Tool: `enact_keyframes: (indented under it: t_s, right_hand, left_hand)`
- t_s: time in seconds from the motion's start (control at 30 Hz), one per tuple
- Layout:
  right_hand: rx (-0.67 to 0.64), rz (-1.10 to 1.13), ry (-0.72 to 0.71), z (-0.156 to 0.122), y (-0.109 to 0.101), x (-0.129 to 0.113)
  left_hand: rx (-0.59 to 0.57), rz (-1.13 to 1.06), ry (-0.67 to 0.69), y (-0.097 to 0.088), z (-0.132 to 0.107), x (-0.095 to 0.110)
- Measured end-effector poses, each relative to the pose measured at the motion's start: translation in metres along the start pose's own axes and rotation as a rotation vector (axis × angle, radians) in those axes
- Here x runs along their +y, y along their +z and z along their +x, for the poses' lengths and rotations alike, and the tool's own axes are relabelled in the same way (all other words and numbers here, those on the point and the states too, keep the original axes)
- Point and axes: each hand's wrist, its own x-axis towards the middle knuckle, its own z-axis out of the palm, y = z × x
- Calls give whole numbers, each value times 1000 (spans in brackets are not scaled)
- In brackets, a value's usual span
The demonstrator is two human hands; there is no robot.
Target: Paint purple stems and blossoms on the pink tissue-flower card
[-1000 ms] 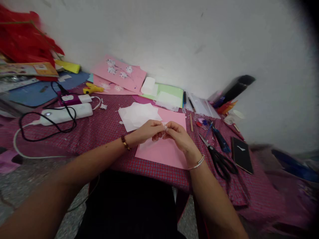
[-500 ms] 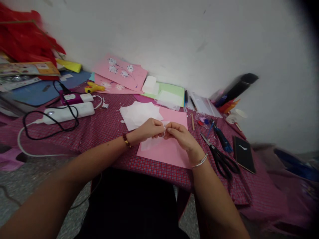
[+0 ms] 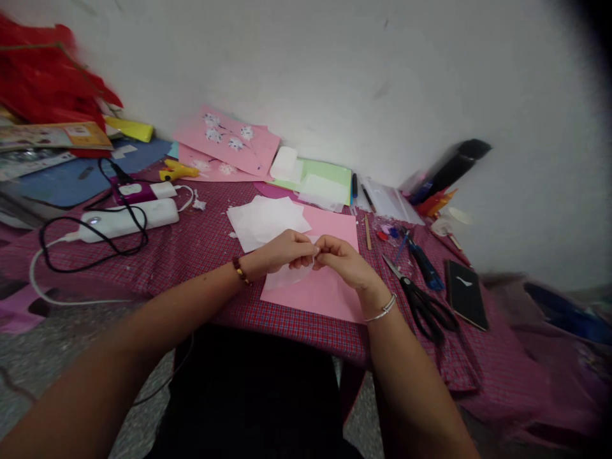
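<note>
Where left fingers [image 3: 304,248] and right fingers [image 3: 329,245] converge, both pinch white scrap [image 3: 313,257]; scrap sits between tips, neither set nearer. Scrap's long axis: cannot tell, mostly hidden. Pink sheet [image 3: 313,298] beneath fingers; papers [image 3: 270,220] beyond fingers, to left.

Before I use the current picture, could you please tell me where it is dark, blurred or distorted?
Head view, upper right: the corner goes black; head view, right: the long black object looks smeared; head view, centre: the left hand and right hand look clearer, the white scrap indistinct.
</note>
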Motion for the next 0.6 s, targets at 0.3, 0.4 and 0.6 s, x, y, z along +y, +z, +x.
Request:
enact_keyframes:
  t_s: [0.3, 0.4, 0.6]
  right_hand:
    - [-23, -31, 29, 0, 2, 0]
    - [18, -24, 34, -1, 2, -2]
    - [40, -36, 23, -1, 1, -3]
  left_hand:
    - [20, 51, -19, -2, 1, 0]
    - [12, 61, 15, -3, 0, 0]
    - [0, 59, 16, -1, -2, 2]
